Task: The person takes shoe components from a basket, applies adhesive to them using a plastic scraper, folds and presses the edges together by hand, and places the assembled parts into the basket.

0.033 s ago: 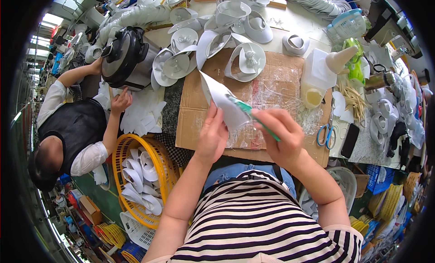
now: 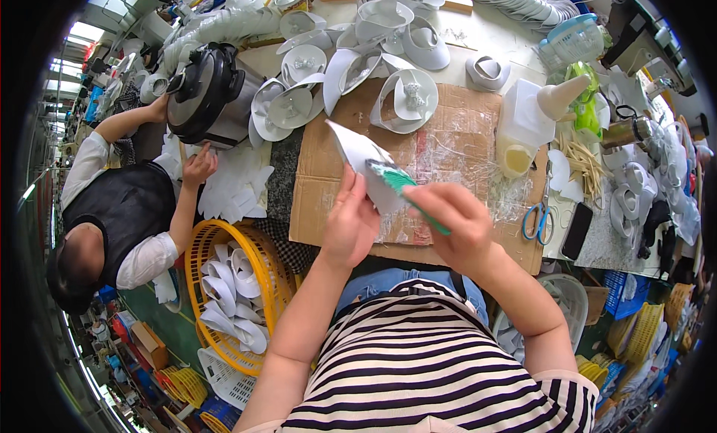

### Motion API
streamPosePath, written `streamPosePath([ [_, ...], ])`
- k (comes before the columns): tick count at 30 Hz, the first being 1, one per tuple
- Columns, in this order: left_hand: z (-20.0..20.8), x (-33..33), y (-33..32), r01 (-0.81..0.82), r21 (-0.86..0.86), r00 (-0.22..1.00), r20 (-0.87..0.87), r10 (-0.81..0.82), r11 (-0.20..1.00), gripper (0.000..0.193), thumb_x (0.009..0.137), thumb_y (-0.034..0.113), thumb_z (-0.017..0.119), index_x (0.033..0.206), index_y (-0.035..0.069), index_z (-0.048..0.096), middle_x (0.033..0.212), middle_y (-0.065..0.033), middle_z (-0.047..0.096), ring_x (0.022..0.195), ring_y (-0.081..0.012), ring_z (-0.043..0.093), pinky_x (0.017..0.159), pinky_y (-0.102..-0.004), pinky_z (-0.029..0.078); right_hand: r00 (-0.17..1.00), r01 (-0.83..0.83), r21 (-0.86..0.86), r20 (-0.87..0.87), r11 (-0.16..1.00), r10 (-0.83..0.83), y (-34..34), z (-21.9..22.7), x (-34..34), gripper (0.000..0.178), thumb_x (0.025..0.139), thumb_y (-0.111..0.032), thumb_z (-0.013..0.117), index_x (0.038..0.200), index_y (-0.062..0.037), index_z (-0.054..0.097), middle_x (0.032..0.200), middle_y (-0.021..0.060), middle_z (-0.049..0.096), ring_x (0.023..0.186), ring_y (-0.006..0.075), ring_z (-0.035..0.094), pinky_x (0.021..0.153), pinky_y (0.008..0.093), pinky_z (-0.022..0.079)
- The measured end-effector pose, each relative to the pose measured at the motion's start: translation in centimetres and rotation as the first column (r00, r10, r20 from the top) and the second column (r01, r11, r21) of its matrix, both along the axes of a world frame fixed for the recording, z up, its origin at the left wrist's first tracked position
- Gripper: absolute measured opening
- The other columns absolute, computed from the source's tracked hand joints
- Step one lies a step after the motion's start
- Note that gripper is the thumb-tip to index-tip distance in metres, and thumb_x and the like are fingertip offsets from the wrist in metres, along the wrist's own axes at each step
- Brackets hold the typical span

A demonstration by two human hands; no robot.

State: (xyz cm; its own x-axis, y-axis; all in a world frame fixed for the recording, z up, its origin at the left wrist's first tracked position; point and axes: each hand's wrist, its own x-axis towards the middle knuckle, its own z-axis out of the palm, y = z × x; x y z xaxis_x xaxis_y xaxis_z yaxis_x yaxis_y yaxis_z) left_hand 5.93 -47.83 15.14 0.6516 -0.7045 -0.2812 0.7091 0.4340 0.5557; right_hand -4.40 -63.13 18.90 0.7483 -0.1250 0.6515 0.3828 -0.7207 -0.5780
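Note:
My left hand (image 2: 351,222) pinches a curved white sheet piece (image 2: 364,151) by its near edge, over a worn brown cardboard sheet (image 2: 314,183). Closed around a green brush-like tool (image 2: 422,205), my right hand (image 2: 457,222) holds its dark tip against the white piece. The exact kind of tool is hard to make out. Just beyond the piece stands a rolled white form (image 2: 405,101) with a round base. A squeeze bottle (image 2: 529,123) with a beige nozzle and yellowish liquid lies at the cardboard's right edge.
Several white curved forms (image 2: 299,104) crowd the table's far side. Blue-handled scissors (image 2: 539,220) and a black phone (image 2: 576,231) lie at right. A yellow basket (image 2: 196,284) of white pieces stands lower left. On the left, a co-worker (image 2: 134,209) touches a large lidded pot (image 2: 205,97).
My right hand and the green tool have shifted slightly left and away from me along the white piece. The white piece has tilted a little in my left hand.

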Motion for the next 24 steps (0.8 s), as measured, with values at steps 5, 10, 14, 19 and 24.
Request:
streamPosePath([
  [5,0.1,0.8,-0.6,-0.094,-0.100,0.964,-0.258,0.065,0.991,0.032,0.102,0.019,0.035,0.133,0.016,0.043,0.128,-0.0059,0.051,0.121,-0.0212,0.049,0.105,-0.0403,0.038,0.996,-0.070,-0.064,-0.058,0.996,0.066,0.7,-1.2,-2.3,0.033,0.071,0.007,0.067,0.104,0.0036,0.065,0.086,0.0149,0.062,0.071,0.0257,0.062,0.061,0.0315,0.051],
  [10,-0.2,0.6,-1.1,-0.136,-0.137,0.910,-0.408,0.069,0.981,0.032,0.102,0.020,0.034,0.133,0.015,0.042,0.129,-0.0079,0.051,0.122,-0.0235,0.048,0.107,-0.0431,0.037,0.983,0.181,0.190,-0.023,0.965,-0.180,0.2,-1.9,-3.2,0.034,0.072,0.008,0.066,0.105,0.0015,0.066,0.081,0.0133,0.062,0.067,0.0235,0.062,0.056,0.0298,0.049],
  [14,-1.8,1.3,-1.1,-0.119,-0.136,0.875,-0.482,0.039,0.984,0.030,0.100,0.019,0.038,0.127,0.012,0.049,0.127,-0.0130,0.055,0.120,-0.0265,0.051,0.105,-0.0446,0.040,0.989,0.146,0.231,-0.061,0.962,-0.136,-0.1,-2.2,-4.8,0.029,0.076,0.010,0.060,0.102,-0.0007,0.067,0.087,0.0129,0.065,0.068,0.0213,0.061,0.060,0.0311,0.050],
  [19,-0.8,1.7,-0.4,0.000,-0.166,0.911,-0.406,-0.068,0.986,0.032,0.100,0.020,0.038,0.119,0.001,0.054,0.114,-0.0128,0.062,0.109,-0.0250,0.057,0.099,-0.0419,0.043,0.697,0.716,0.339,-0.309,0.610,-0.647,-8.2,-5.1,-7.7,0.008,0.090,-0.002,0.057,0.094,0.0011,0.064,0.082,0.0072,0.059,0.060,0.0121,0.052,0.055,0.0237,0.042],
  [24,-2.0,1.3,-0.5,0.079,-0.126,0.912,-0.392,-0.122,0.989,0.038,0.100,0.023,0.032,0.125,0.002,0.051,0.123,-0.0170,0.057,0.118,-0.0290,0.052,0.103,-0.0500,0.037,0.728,0.658,0.036,-0.284,0.752,-0.624,-13.8,-10.9,-9.3,0.010,0.089,-0.007,0.061,0.096,-0.0028,0.065,0.082,0.0116,0.061,0.065,0.0219,0.056,0.057,0.0313,0.043],
])
